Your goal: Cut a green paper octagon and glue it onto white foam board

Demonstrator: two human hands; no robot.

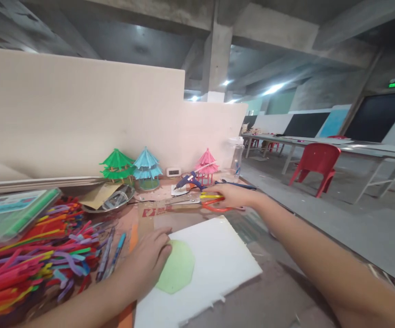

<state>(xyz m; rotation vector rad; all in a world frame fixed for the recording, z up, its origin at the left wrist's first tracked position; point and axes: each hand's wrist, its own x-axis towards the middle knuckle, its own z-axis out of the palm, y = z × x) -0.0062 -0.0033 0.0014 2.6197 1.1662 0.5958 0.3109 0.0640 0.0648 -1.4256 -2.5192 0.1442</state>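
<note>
A white foam board (218, 255) with ragged edges lies in front of me. On it rests a pale green paper octagon (179, 269). My left hand (149, 255) lies over the octagon's left edge, fingers lying on the board, holding nothing. Farther away, my right hand (235, 196) is closed on the handles of a pair of scissors (209, 206), one loop yellow and the other orange. The blades point left across the cardboard; my fingers partly hide the handles.
Bundles of pipe cleaners (23, 269) and several pens (115, 255) lie left, near a metal bowl (108, 207). A glue gun (188, 180) stands behind the scissors, near green (117, 166), blue (146, 168) and pink (207, 163) paper-roofed models. A clear bottle (236, 159) is back right.
</note>
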